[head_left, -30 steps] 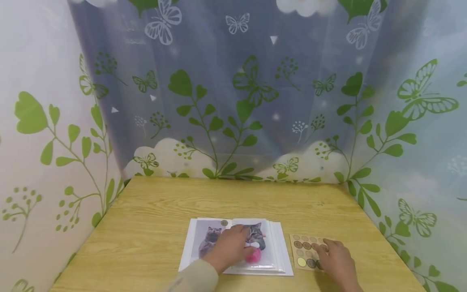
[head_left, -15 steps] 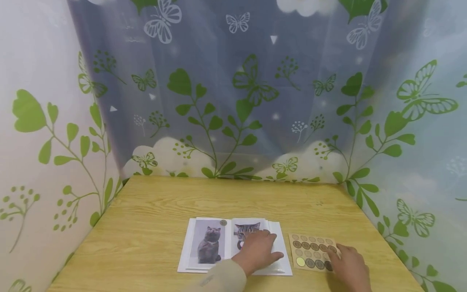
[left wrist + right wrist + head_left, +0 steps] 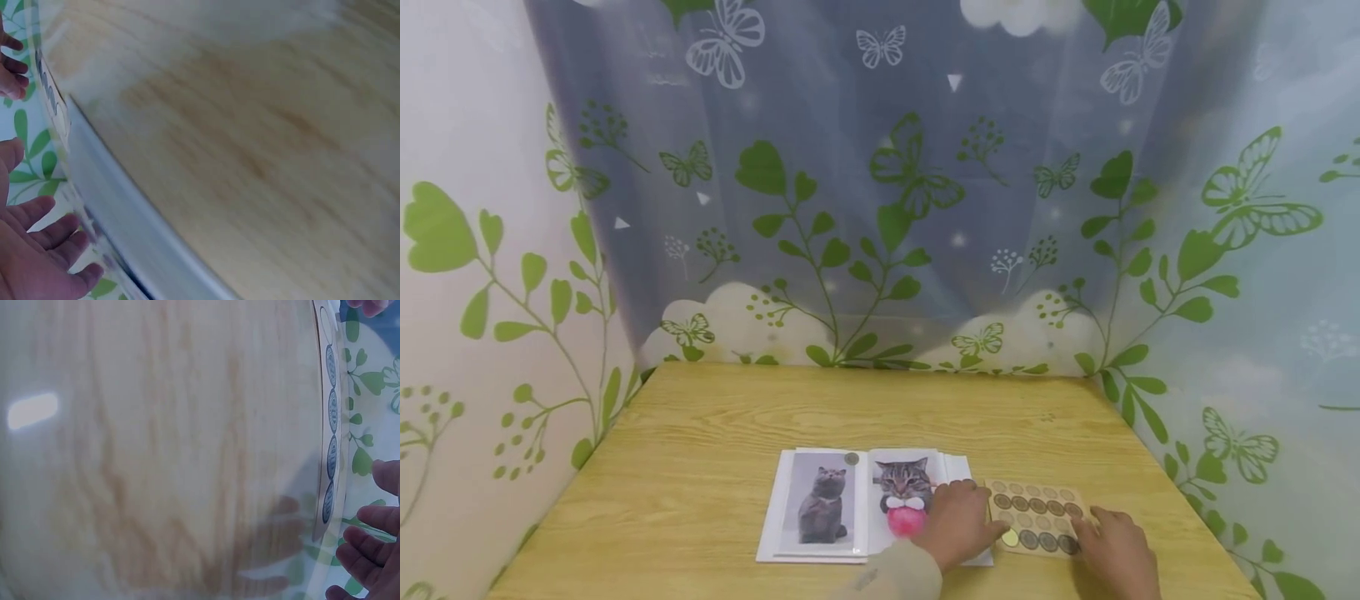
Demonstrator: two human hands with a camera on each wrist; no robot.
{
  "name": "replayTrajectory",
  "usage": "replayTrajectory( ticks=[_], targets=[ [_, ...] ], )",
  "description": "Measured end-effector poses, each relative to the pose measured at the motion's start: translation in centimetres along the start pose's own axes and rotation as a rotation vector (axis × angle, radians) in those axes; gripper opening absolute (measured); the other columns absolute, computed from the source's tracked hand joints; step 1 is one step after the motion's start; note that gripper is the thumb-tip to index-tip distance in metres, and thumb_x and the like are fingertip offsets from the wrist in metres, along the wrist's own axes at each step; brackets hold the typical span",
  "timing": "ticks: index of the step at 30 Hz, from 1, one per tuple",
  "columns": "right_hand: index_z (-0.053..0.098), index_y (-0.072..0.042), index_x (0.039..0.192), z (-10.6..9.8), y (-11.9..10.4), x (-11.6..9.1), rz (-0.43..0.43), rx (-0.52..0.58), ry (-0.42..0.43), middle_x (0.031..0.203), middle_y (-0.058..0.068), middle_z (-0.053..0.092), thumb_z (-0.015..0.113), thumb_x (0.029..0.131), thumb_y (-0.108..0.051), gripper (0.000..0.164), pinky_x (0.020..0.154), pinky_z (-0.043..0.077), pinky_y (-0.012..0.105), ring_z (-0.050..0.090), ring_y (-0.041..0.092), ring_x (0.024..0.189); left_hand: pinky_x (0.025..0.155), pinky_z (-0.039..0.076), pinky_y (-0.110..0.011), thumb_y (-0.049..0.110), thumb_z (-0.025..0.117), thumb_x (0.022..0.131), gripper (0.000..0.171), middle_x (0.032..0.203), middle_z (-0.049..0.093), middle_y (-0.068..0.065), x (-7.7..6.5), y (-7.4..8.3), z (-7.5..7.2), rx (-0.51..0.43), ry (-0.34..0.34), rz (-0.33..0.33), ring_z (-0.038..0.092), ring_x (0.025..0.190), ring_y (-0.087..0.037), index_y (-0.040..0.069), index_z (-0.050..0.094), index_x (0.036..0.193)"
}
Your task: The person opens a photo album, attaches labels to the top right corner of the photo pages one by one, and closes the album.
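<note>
An open photo album [image 3: 769, 533] lies on the table, a grey cat photo [image 3: 820, 504] on its left page and a tabby cat photo [image 3: 904, 475] with a pink round shape on the right. One small dark round sticker [image 3: 852, 459] sits at the grey cat photo's upper right corner. Beside the album is a tan sticker sheet [image 3: 1037, 523] with rows of coin-like rounds and one yellow round spot. My left hand [image 3: 958, 521], fingers extended, overlaps the album's right edge and the sheet's left edge. My right hand [image 3: 1116, 546] is at the sheet's right edge, its fingers relaxed and apart.
The wood-grain table [image 3: 700, 433] extends behind and to both sides of the album. A curtain [image 3: 820, 275] printed with leaves and butterflies hangs along the back and sides.
My left hand has moved right, off the tabby cat photo to between album and sheet. My right hand has drawn back a little to the right, uncovering more stickers. The view has shifted slightly.
</note>
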State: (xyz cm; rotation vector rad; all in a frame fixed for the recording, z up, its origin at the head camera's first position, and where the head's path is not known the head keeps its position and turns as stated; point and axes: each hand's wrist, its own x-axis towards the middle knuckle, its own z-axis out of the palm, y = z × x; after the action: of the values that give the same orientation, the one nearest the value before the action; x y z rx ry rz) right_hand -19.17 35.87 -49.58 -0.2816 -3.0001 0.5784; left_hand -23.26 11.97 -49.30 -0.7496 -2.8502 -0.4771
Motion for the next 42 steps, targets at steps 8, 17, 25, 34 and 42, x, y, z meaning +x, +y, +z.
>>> replayTrajectory(
  ticks=[8,17,25,34,42],
  targets=[
    [0.054,0.019,0.123,0.2,0.5,-0.2,0.016,-0.025,-0.008,0.119,0.043,0.052,0.053,0.099,-0.032,0.056,0.085,0.046,0.067,0.05,0.061,0.109,0.102,0.042,-0.049,0.056,0.07,0.084,0.046,0.105,0.065,-0.003,-0.2,0.3,1.1,0.029,0.05,-0.033,0.057,0.108,-0.018,0.013,0.075,0.098],
    [0.059,0.014,0.121,0.5,0.9,-0.3,0.077,-0.05,-0.068,0.118,0.04,0.054,0.052,0.099,-0.038,0.056,0.082,0.047,0.069,0.051,0.059,0.108,0.105,0.04,-0.05,0.057,0.067,0.085,0.046,0.101,0.065,-0.003,-0.1,0.1,2.2,0.094,0.025,-0.02,0.056,0.11,-0.02,0.012,0.076,0.086],
    [0.061,0.011,0.117,0.9,0.9,-0.1,0.128,-0.068,-0.084,0.119,0.039,0.052,0.052,0.098,-0.036,0.051,0.079,0.046,0.072,0.051,0.057,0.106,0.109,0.037,-0.05,0.058,0.065,0.087,0.045,0.107,0.064,-0.003,-0.2,0.3,2.3,0.125,-0.035,-0.017,0.053,0.116,-0.021,0.015,0.076,0.087],
    [0.062,0.01,0.116,0.9,0.6,-0.1,0.134,-0.054,-0.088,0.12,0.039,0.052,0.051,0.098,-0.035,0.05,0.079,0.046,0.071,0.051,0.057,0.106,0.111,0.034,-0.052,0.053,0.064,0.089,0.04,0.113,0.064,-0.004,0.0,0.4,1.9,0.075,-0.06,-0.037,0.051,0.121,-0.023,0.014,0.076,0.088],
    [0.065,0.006,0.098,0.1,-0.1,0.0,0.099,0.006,-0.058,0.111,0.035,0.06,0.047,0.1,-0.036,0.046,0.071,0.048,0.068,0.056,0.055,0.096,0.108,0.037,-0.056,0.043,0.063,0.092,0.035,0.123,0.063,-0.007,0.4,0.4,0.9,-0.005,0.025,-0.018,0.051,0.125,-0.026,0.011,0.074,0.102]
  ],
)
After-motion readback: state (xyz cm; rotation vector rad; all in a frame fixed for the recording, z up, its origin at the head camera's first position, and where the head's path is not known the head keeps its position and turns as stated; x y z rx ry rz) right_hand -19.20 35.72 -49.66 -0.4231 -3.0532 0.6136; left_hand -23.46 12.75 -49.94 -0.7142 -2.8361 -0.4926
